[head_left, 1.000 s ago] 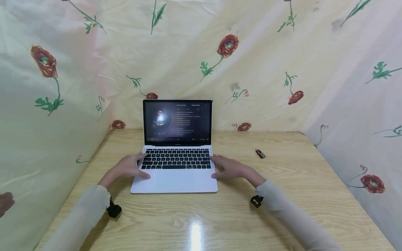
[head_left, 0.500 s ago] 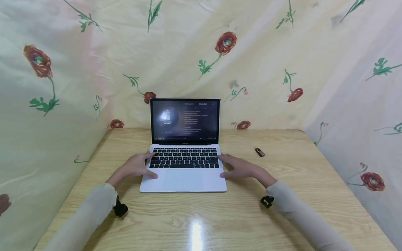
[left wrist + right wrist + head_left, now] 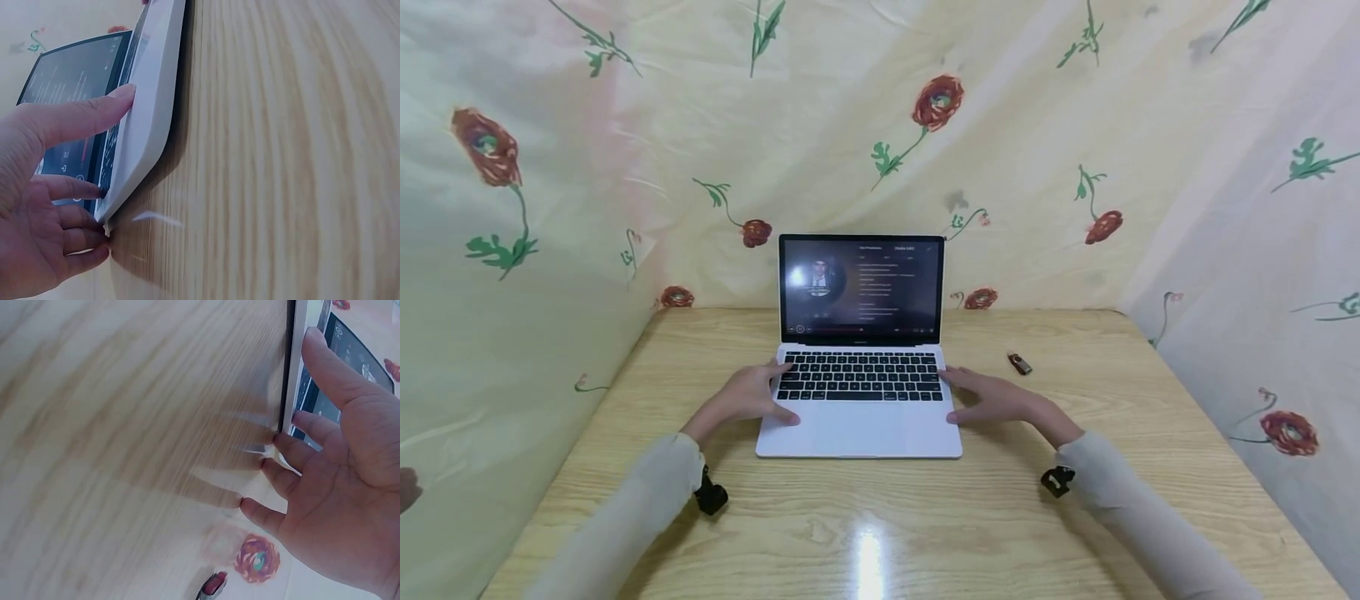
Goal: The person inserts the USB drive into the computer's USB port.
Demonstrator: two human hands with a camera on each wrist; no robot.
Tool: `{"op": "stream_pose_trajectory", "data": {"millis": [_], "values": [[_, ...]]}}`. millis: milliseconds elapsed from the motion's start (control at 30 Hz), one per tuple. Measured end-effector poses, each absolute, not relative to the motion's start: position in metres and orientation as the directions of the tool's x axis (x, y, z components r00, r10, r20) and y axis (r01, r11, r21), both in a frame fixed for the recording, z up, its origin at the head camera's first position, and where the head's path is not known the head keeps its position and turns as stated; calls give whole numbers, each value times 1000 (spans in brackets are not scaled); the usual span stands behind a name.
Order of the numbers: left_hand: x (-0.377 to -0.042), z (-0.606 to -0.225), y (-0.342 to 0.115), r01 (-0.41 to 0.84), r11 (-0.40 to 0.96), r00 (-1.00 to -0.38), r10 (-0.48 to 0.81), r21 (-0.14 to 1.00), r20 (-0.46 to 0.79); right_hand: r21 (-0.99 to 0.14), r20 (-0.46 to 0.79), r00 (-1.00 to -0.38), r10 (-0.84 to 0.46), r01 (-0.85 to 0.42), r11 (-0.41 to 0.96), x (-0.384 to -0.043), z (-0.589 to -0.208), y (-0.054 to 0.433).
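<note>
An opened silver laptop [image 3: 859, 432] with black keys stands on the wooden table, its lit screen [image 3: 861, 287] facing me. At its left side is my left hand [image 3: 748, 393]; the straight thumb lies on the palm rest and the index finger touches the keyboard edge. The left wrist view shows the other fingers [image 3: 78, 240] against the side edge. On the opposite side my right hand [image 3: 1000, 398] is spread, its thumb [image 3: 325, 359] on the palm rest. Its middle finger touches the laptop's edge, while ring and little fingertips [image 3: 250, 507] rest on the table.
A small USB stick [image 3: 1020, 363] lies on the table [image 3: 865, 508] to the right, beyond my right hand. Flower-printed cloth [image 3: 820, 108] hangs behind the table and along both sides. Black wrist cameras [image 3: 711, 496] sit below the sleeves.
The laptop has slid to the right across the table, with both hands moving along at its sides. The USB stick keeps its place.
</note>
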State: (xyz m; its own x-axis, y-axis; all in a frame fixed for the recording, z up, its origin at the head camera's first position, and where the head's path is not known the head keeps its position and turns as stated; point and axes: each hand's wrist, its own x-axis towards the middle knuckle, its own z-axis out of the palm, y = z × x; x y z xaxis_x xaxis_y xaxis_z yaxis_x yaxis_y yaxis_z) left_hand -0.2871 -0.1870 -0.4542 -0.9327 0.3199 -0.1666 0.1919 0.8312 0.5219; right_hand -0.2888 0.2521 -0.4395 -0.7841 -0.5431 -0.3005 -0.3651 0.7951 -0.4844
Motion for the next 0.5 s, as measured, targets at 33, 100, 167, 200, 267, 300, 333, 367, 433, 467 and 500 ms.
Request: {"op": "stream_pose_trajectory", "data": {"millis": [33, 100, 167, 200, 267, 300, 333, 367, 433, 467, 500], "values": [[-287, -454, -185, 193, 829, -933, 321, 524, -164, -480, -306, -786, -537, -360, 800, -289, -440, 253], [-287, -454, -182, 198, 824, -933, 325, 531, -156, -475, -316, -790, -525, -347, 809, -289, -440, 256], [-288, -455, -179, 210, 819, -931, 333, 533, -146, -481, -321, -792, -519, -335, 810, -290, -440, 259], [-288, -455, -177, 211, 817, -931, 335, 536, -145, -483, -322, -793, -518, -333, 810, -290, -440, 261], [-289, -455, -174, 216, 814, -930, 340, 539, -141, -485, -321, -792, -519, -334, 809, -290, -440, 264], [-289, -455, -172, 219, 813, -929, 343, 540, -140, -482, -323, -792, -519, -334, 810, -290, -440, 266], [-289, -455, -171, 219, 811, -928, 344, 543, -140, -482, -319, -791, -522, -339, 808, -290, -440, 268], [-289, -455, -169, 217, 809, -929, 344, 545, -140, -480, -320, -791, -522, -340, 809, -291, -440, 270], [-289, -455, -166, 215, 807, -929, 343, 550, -140, -479, -312, -790, -528, -349, 806, -291, -441, 273], [-289, -455, -164, 213, 807, -930, 341, 551, -140, -479, -309, -791, -529, -351, 805, -291, -441, 275], [-289, -455, -162, 210, 807, -930, 339, 552, -141, -481, -307, -793, -527, -348, 804, -291, -441, 277]]}}
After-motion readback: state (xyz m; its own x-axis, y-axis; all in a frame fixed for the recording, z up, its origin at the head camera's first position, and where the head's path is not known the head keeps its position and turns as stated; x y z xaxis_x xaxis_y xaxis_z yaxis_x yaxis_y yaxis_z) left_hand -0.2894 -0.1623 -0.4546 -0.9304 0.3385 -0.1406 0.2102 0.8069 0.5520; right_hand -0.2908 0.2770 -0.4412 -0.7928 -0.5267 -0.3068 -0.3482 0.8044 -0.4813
